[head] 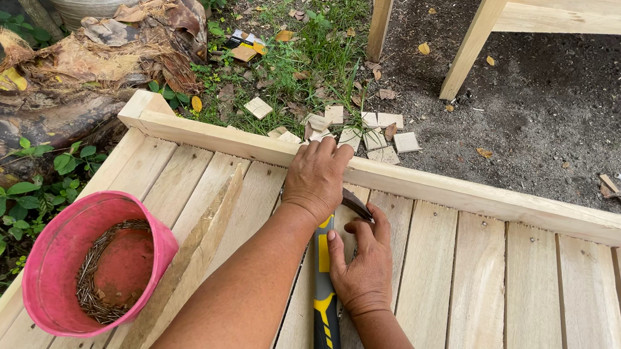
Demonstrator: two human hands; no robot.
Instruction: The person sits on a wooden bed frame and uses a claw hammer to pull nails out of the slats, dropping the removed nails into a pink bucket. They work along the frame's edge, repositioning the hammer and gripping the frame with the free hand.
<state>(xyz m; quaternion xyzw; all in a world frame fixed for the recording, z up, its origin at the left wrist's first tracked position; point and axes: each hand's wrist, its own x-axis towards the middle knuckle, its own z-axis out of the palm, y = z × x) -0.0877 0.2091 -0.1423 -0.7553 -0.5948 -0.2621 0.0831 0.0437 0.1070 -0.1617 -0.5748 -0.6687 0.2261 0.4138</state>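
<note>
The left hand (316, 177) lies flat, fingers (326, 151) together, hooked over the raised rail (434, 187) of the slatted wooden frame (468, 294). The right hand's (364, 262) fingers (365, 218) curl loosely against the hammer (325, 309) without clamping it – it lies on the slats between the forearms (head partly hidden under the left hand). A careless swing could catch those left fingers. The pink bucket (58, 270) of nails (91, 290) sits at the frame's edge – a nudge might tip it off.
</note>
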